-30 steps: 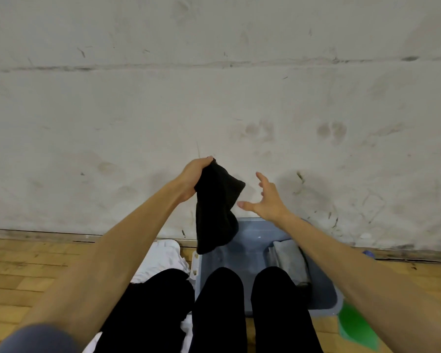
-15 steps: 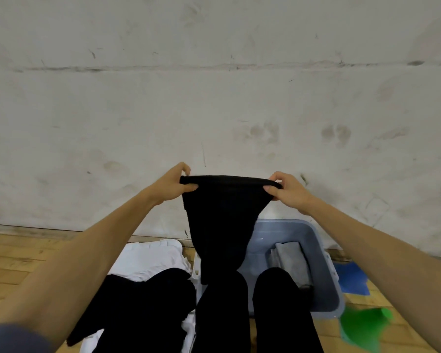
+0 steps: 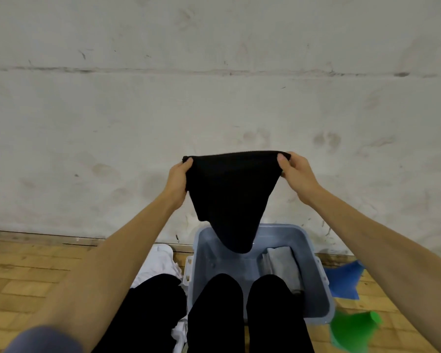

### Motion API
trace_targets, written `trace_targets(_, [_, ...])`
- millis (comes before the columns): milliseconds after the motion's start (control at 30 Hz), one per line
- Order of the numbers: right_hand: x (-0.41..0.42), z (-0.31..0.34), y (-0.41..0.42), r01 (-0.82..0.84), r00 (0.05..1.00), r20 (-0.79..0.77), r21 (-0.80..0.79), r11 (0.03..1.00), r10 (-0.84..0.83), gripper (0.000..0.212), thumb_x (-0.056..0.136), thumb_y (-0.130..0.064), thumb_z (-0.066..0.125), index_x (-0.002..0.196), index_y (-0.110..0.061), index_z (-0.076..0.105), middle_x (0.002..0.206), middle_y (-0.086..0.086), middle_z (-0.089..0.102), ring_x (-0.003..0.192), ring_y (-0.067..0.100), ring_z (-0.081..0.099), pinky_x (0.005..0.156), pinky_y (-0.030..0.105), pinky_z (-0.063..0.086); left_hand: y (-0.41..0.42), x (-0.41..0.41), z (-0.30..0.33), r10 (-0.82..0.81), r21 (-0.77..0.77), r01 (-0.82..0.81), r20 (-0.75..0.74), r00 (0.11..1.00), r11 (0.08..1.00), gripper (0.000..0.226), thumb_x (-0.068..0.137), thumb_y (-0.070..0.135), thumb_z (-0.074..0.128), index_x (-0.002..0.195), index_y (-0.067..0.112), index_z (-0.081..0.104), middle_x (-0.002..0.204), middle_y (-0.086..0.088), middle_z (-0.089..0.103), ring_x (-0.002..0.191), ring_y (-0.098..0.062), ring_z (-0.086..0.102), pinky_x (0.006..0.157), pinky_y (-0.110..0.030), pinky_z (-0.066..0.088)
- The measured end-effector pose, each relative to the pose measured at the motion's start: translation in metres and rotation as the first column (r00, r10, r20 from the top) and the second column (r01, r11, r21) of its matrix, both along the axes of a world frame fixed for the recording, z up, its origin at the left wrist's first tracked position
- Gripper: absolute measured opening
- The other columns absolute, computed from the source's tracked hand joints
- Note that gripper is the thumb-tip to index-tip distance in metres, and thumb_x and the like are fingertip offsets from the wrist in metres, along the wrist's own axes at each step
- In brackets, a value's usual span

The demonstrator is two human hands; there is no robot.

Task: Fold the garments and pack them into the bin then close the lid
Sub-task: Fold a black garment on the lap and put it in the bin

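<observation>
A black garment hangs stretched in the air in front of the wall, above the blue-grey bin. My left hand pinches its top left corner and my right hand pinches its top right corner. The cloth's lower tip dangles just over the bin's far inside. A folded grey garment lies inside the bin on its right side. A white garment and a black garment lie in a pile on the floor left of the bin.
My two black-clad legs cover the bin's near side. A blue piece and a green piece lie on the wooden floor right of the bin. A scuffed white wall stands close behind.
A second ago only my left hand held the bunched black garment. My right hand took the other corner, and both hands have since spread the cloth wide and raised it a little.
</observation>
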State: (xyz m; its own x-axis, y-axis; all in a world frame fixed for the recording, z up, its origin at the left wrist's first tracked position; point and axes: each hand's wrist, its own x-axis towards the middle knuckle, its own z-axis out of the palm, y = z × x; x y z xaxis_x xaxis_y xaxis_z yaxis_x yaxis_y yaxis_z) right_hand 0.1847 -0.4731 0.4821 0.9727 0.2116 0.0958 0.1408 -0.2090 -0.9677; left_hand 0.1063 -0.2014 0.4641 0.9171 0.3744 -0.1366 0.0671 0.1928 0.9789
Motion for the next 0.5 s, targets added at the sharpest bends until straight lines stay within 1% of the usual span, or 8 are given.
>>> trace_targets(33, [0.000, -0.001, 0.002, -0.032, 0.998, -0.046, -0.019, 0.999, 0.031, 0.023, 0.103, -0.025, 0.046, 0.108, -0.009, 0.062, 0.102, 0.008, 0.069, 0.096, 0.024, 0.067, 0.082, 0.037, 0.057, -0.008, 0.003, -0.001, 0.005, 0.066, -0.002, -0.038, 0.999, 0.998, 0.031, 0.104, 0.030, 0.041, 0.113, 0.010, 0.062, 0.107, -0.005, 0.068, 0.097, -0.019, 0.065, 0.078, -0.029, 0.051])
trace_targets(100, [0.000, -0.007, 0.004, -0.081, 0.990, -0.126, -0.109, 0.991, 0.067, 0.029, 0.104, -0.027, 0.043, 0.115, -0.007, 0.061, 0.104, 0.009, 0.068, 0.095, 0.025, 0.067, 0.071, 0.034, 0.058, -0.018, 0.007, -0.009, -0.005, 0.190, 0.023, -0.095, 0.995, 0.982, 0.038, 0.105, 0.035, 0.036, 0.112, 0.009, 0.062, 0.105, -0.005, 0.067, 0.097, -0.019, 0.064, 0.082, -0.031, 0.051])
trace_targets(200, [0.006, -0.021, 0.004, -0.002, 0.986, -0.167, -0.107, 0.994, -0.016, 0.033, 0.105, -0.031, 0.039, 0.121, -0.009, 0.057, 0.108, 0.009, 0.067, 0.093, 0.021, 0.066, 0.066, 0.030, 0.056, -0.012, 0.013, -0.025, 0.047, 0.215, -0.024, -0.106, 0.993, 0.976, 0.044, 0.105, 0.041, 0.031, 0.114, 0.010, 0.062, 0.105, 0.000, 0.066, 0.097, -0.014, 0.063, 0.084, -0.030, 0.049])
trace_targets(267, [0.010, -0.031, 0.003, 0.017, 0.984, -0.174, -0.121, 0.993, -0.038, 0.034, 0.105, -0.034, 0.037, 0.123, -0.011, 0.055, 0.111, 0.008, 0.066, 0.095, 0.020, 0.066, 0.069, 0.032, 0.057, -0.006, 0.018, -0.032, 0.023, 0.188, -0.001, -0.119, 0.993, 0.982, 0.044, 0.106, 0.042, 0.028, 0.116, 0.015, 0.061, 0.110, 0.001, 0.066, 0.101, -0.014, 0.062, 0.086, -0.031, 0.049])
trace_targets(333, [0.011, -0.038, 0.004, 0.010, 0.984, -0.174, -0.126, 0.992, -0.032, 0.034, 0.105, -0.035, 0.037, 0.121, -0.010, 0.054, 0.111, 0.009, 0.065, 0.097, 0.022, 0.066, 0.072, 0.036, 0.058, -0.004, 0.022, -0.039, 0.035, 0.151, -0.018, -0.116, 0.993, 0.988, 0.042, 0.106, 0.040, 0.028, 0.114, 0.015, 0.061, 0.111, -0.001, 0.066, 0.104, -0.018, 0.063, 0.084, -0.031, 0.051])
trace_targets(400, [0.009, -0.040, 0.006, 0.017, 0.991, -0.131, -0.144, 0.989, -0.036, 0.032, 0.105, -0.037, 0.036, 0.114, -0.013, 0.054, 0.108, 0.010, 0.065, 0.097, 0.026, 0.065, 0.076, 0.042, 0.059, -0.006, 0.024, -0.043, 0.105, 0.163, -0.087, -0.104, 0.989, 0.983, 0.042, 0.106, 0.039, 0.028, 0.108, 0.013, 0.062, 0.105, -0.001, 0.066, 0.099, -0.017, 0.063, 0.079, -0.028, 0.050])
trace_targets(467, [0.007, -0.040, 0.008, 0.034, 0.995, -0.087, -0.160, 0.987, -0.049, 0.030, 0.103, -0.041, 0.036, 0.108, -0.018, 0.054, 0.106, 0.007, 0.065, 0.098, 0.025, 0.064, 0.084, 0.048, 0.057, -0.008, 0.026, -0.048, 0.161, 0.220, -0.146, -0.055, 0.985, 0.965, 0.043, 0.106, 0.038, 0.029, 0.104, 0.010, 0.062, 0.097, 0.000, 0.065, 0.093, -0.015, 0.063, 0.078, -0.027, 0.050])
trace_targets(500, [0.005, -0.041, 0.008, 0.044, 0.995, -0.082, -0.153, 0.987, -0.057, 0.030, 0.103, -0.042, 0.036, 0.108, -0.019, 0.054, 0.106, 0.006, 0.065, 0.099, 0.024, 0.064, 0.086, 0.048, 0.056, -0.010, 0.025, -0.050, 0.170, 0.256, -0.159, -0.022, 0.985, 0.953, 0.043, 0.106, 0.038, 0.031, 0.100, 0.009, 0.062, 0.092, 0.001, 0.064, 0.088, -0.014, 0.062, 0.076, -0.027, 0.050])
